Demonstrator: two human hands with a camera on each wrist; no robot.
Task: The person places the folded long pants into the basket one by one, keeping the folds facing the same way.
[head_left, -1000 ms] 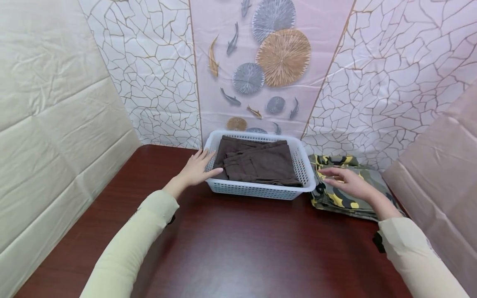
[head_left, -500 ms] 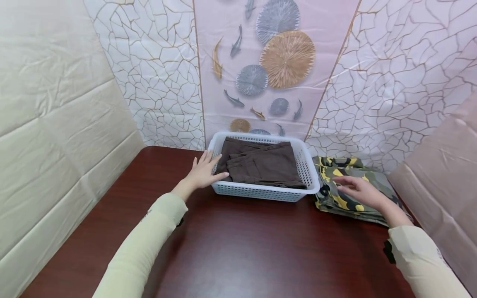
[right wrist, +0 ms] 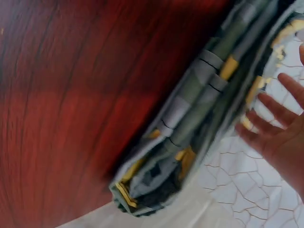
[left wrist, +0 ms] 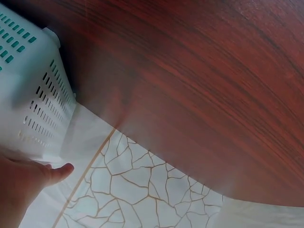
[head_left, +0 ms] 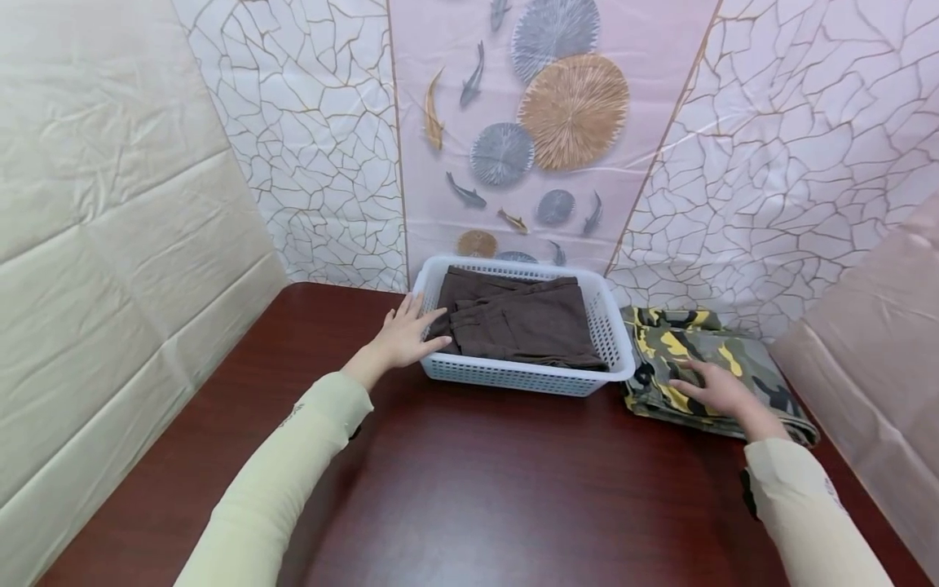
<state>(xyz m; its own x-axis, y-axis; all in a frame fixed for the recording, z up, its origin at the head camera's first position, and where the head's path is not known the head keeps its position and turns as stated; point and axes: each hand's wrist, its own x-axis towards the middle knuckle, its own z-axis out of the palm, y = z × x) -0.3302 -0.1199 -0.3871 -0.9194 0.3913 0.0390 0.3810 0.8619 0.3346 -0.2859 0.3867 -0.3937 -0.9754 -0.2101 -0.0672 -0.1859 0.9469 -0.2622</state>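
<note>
My left hand (head_left: 407, 336) lies with spread, mostly straight fingers at the left rim of a white perforated plastic basket (head_left: 513, 375). In the left wrist view, its thumb and part of the palm show beside the basket wall (left wrist: 42, 104). Folded dark brown trousers (head_left: 524, 322) lie inside the basket. To the right, a folded camouflage garment (head_left: 770, 379) in grey, green, black and yellow lies on the table. My right hand (head_left: 719, 390) is over it, fingers apart and holding nothing; the right wrist view shows the straight fingers (right wrist: 273, 116) close above its upper layer.
The dark red wooden table (head_left: 469, 481) stretches in front of the basket. Behind stands a patterned wall covering (head_left: 323, 147) with fish and round motifs. Pale padded panels (head_left: 139, 269) close in the left and right sides.
My right hand drifts right and then lowers toward the camouflage garment, its fingers spreading apart. The left hand stays at the basket's left rim. The head view shifts slightly.
</note>
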